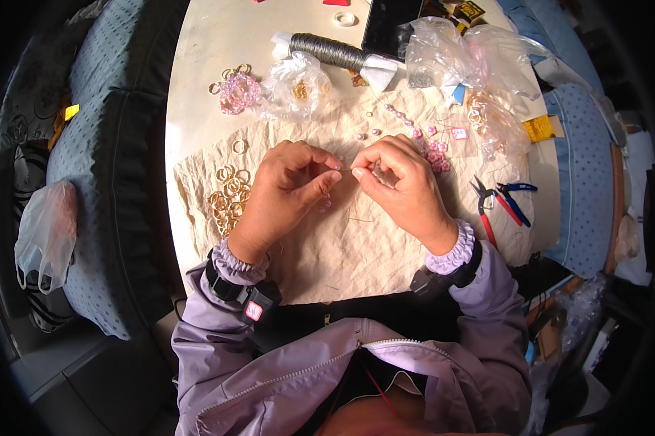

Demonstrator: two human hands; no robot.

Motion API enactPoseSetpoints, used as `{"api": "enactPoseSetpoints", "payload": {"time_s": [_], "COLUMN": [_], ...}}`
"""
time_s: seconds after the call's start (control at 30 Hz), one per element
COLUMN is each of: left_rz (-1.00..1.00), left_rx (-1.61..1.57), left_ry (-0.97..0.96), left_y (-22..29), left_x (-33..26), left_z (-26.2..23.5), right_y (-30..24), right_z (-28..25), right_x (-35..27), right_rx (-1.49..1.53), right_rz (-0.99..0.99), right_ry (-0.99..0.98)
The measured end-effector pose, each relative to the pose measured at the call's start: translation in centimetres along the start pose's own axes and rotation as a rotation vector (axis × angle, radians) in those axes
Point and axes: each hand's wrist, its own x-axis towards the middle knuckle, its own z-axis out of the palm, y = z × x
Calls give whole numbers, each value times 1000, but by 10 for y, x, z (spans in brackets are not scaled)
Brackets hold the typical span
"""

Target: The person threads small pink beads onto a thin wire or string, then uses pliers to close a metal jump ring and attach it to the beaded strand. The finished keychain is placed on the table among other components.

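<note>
My left hand [287, 190] hovers over the cloth, thumb and forefinger pinching a small bead [337, 168]. Below those fingers hang a few pink beads [326, 204], partly hidden by the hand. Close by on the right, my right hand [399, 182] is closed in a pinch. What lies between its fingertips, perhaps something thin, is too small to make out. Gold-coloured rings [229, 196] lie in a heap beside my left wrist. Pink flower-shaped beads [438, 156] and pearl-like beads [376, 132] are spread just beyond my right hand.
Pliers [484, 200] and blue-handled cutters [515, 200] lie at right on the beige cloth [327, 269]. Farther back are a grey thread spool [327, 51], plastic bags [451, 54], a dark flat device [391, 27] and a pink bead bundle [239, 94]. Blue padded seats [95, 196] flank the table.
</note>
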Motion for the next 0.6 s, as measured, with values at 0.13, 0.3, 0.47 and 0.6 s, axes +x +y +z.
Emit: {"api": "enactPoseSetpoints", "payload": {"time_s": [0.13, 0.3, 0.47, 0.6], "left_rz": [41, 24, 91, 211], "left_rx": [61, 60, 118, 270], "left_ry": [7, 33, 48, 68], "left_y": [3, 5, 6, 5], "left_x": [1, 2, 1, 4], "left_z": [0, 0, -1, -3], "right_y": [0, -1, -2, -1], "right_z": [0, 0, 0, 1], "right_x": [1, 1, 0, 1], "right_rx": [9, 24, 29, 5], "right_rz": [-10, -20, 18, -26], "right_ry": [-1, -18, -16, -9]}}
